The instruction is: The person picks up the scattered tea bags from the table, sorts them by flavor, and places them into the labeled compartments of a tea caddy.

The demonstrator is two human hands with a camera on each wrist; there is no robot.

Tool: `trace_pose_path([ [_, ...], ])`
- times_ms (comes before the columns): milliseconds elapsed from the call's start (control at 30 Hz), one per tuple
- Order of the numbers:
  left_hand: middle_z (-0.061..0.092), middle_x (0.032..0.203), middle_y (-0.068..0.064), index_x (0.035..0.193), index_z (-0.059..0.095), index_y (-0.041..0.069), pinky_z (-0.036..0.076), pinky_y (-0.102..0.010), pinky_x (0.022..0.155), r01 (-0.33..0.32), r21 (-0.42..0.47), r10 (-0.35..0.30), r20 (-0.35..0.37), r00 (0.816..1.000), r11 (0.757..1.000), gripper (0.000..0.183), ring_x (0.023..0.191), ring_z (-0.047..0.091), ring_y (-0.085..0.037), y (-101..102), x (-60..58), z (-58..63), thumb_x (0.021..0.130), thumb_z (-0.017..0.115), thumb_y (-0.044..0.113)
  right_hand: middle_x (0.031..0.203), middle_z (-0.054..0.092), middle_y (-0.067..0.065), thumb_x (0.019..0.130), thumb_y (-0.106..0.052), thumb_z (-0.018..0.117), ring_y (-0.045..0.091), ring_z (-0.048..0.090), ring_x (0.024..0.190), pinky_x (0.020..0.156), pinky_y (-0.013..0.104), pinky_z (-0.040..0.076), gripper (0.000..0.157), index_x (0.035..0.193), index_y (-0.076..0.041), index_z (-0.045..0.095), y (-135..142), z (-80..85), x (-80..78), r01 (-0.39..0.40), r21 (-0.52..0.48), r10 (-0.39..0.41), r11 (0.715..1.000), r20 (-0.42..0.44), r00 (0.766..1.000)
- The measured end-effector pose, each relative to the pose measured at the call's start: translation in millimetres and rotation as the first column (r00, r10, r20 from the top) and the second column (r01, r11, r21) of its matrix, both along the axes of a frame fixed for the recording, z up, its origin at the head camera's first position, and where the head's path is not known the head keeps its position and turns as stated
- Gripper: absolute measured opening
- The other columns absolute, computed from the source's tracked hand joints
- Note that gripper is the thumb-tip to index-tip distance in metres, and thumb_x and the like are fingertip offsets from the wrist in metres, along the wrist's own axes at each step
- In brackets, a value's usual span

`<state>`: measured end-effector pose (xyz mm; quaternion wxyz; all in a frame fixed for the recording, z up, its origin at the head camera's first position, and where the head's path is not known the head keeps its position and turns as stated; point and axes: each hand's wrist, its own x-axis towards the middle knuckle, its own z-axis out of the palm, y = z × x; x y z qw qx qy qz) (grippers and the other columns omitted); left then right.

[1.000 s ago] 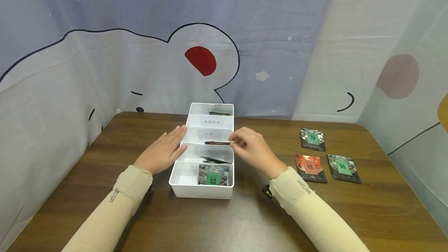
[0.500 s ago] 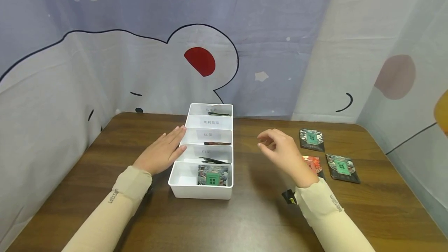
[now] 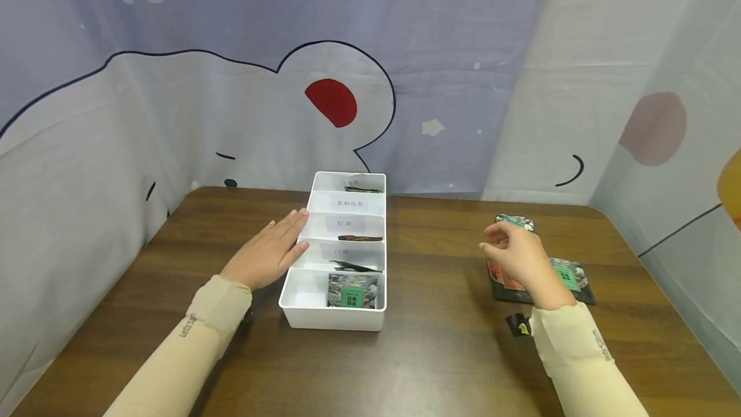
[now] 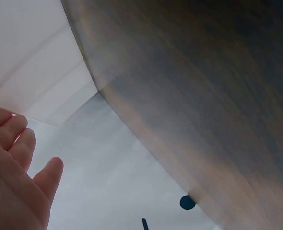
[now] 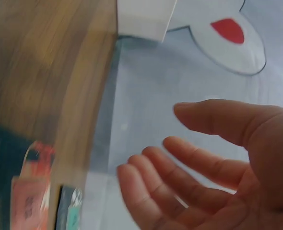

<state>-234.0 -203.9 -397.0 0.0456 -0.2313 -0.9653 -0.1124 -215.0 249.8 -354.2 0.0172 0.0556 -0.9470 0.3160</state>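
A white compartment box [image 3: 332,319] stands on the table. My left hand [image 3: 266,250] touches its left side with straight fingers. To the right, my right hand [image 3: 521,259] hovers with relaxed, slightly bent fingers and nothing in them; the right wrist view shows the thumb apart from the fingers. Under and beside it lie a red tea sachet [image 3: 502,275], partly covered by the hand, a green-labelled sachet [image 3: 573,275] and a black-and-white sachet [image 3: 515,219]. In the box's front compartment leans another green-labelled sachet [image 3: 353,290].
Further back in the box, a dark sachet [image 3: 356,267], a reddish one [image 3: 359,237] and a greenish one [image 3: 363,190] show only their top edges. Labels mark the rear compartments. A patterned curtain [image 3: 440,82] hangs behind the wooden table [image 3: 428,352].
My right hand has let go of the reddish sachet in the box and moved right, over the loose sachets. My left hand has stayed against the box.
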Motion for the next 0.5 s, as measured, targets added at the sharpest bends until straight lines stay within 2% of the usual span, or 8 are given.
trace_pose_path([
  [267,0.02,0.168,-0.01,0.162,0.019,0.005,0.019,-0.053,0.124,-0.004,-0.002,0.004,0.015,1.0,1.0,0.068,0.155,0.019,-0.029,1,1.1,0.9,0.109,0.032,0.047,0.125,0.062,0.034,0.098,-0.023,0.065,0.051,0.059,0.113,0.091,0.061,0.051,0.05,0.132,0.013,0.054,28,-6.0,-1.7,0.079,0.082,-0.091,0.993,0.143,0.986],
  [500,0.021,0.168,-0.01,0.162,0.02,0.004,0.019,-0.053,0.124,-0.002,0.005,0.002,0.006,1.0,1.0,0.068,0.154,0.02,-0.029,0,2.4,1.7,0.109,0.032,0.046,0.124,0.058,0.039,0.094,-0.026,0.066,0.052,0.058,0.109,0.089,0.062,0.051,0.06,0.129,0.02,0.052,42,-14.7,-4.6,0.096,0.177,-0.133,0.98,0.209,0.969],
])
